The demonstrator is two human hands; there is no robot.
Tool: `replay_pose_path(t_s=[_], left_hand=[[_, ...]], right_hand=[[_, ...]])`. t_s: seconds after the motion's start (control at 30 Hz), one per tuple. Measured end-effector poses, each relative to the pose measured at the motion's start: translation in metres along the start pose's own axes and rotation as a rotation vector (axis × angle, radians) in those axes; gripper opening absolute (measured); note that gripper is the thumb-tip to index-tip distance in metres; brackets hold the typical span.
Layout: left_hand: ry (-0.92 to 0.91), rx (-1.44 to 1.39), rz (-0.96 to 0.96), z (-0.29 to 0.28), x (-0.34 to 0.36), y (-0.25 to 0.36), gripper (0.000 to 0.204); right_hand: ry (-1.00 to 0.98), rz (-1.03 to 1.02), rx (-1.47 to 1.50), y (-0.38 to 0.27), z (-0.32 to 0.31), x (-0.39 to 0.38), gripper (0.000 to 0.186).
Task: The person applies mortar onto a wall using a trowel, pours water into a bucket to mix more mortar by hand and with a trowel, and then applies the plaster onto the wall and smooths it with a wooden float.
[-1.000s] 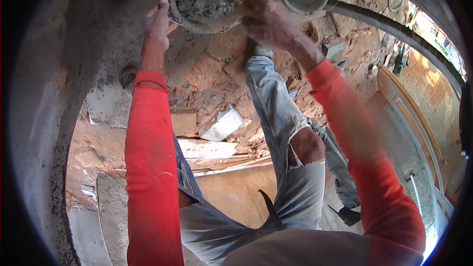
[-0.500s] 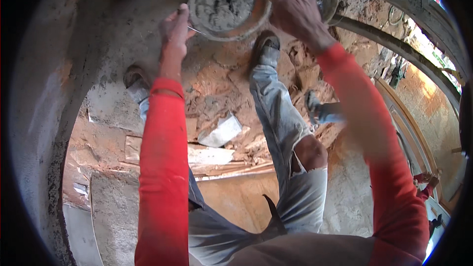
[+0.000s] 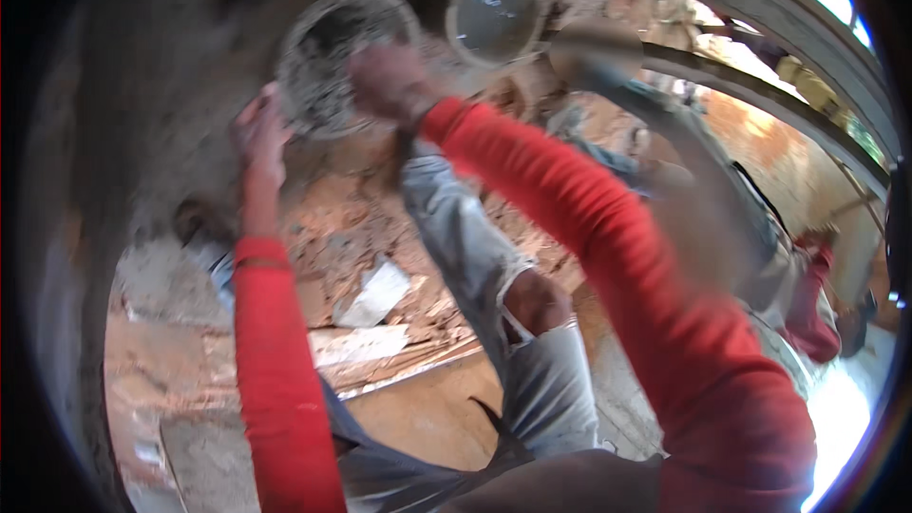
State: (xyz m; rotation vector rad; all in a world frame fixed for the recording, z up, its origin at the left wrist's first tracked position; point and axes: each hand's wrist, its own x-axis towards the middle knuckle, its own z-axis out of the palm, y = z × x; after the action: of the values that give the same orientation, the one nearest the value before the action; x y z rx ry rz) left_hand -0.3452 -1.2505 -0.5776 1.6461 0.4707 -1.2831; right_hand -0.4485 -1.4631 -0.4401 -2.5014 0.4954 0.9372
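A round bucket (image 3: 302, 112) of wet grey mortar (image 3: 328, 33) stands ahead of me, beyond my feet. My left hand (image 3: 261, 133) is at its near left rim, fingers curled against the edge. Over the right part of the bucket is my right hand (image 3: 391, 81), bent inward and smeared by motion. Its fingers are hidden, so what it holds, if anything, does not show. Just right of the bucket sits a second round container (image 3: 496, 17) with greyish liquid in it.
Broken reddish rubble (image 3: 332, 228) covers the ground, with a pale broken slab (image 3: 375, 294) on it. A rough grey wall (image 3: 71, 228) rises at left. Another person's leg (image 3: 703, 147) and a red sleeve (image 3: 814, 309) show at right. A curved beam (image 3: 731, 85) crosses the upper right.
My right hand has left the bucket's right rim and moved left, over the mortar. The bucket sits lower and further left in view. Another person's leg has come in at right.
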Motion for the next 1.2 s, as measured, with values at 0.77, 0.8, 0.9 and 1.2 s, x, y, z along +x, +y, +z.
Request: replay_pose_path(t_s=[0.77, 0.8, 0.9, 1.2], left_hand=[[0.108, 0.056, 0.043, -0.022, 0.018, 0.01, 0.061], [0.11, 0.035, 0.018, -0.02, 0.017, 0.009, 0.064], [0.15, 0.025, 0.02, -0.016, 0.01, 0.01, 0.066], [0.18, 0.197, 0.183, 0.001, 0.023, 0.06, 0.047]], right_hand=[[-0.201, 0.495, 2.158, -0.019, 0.176, 0.012, 0.016], [-0.214, 0.541, 2.318, -0.031, 0.17, 0.015, 0.016], [-0.201, 0.405, 2.703, -0.042, 0.14, -0.004, 0.016], [0.162, 0.109, 0.612, 0.003, 0.057, -0.039, 0.028]])
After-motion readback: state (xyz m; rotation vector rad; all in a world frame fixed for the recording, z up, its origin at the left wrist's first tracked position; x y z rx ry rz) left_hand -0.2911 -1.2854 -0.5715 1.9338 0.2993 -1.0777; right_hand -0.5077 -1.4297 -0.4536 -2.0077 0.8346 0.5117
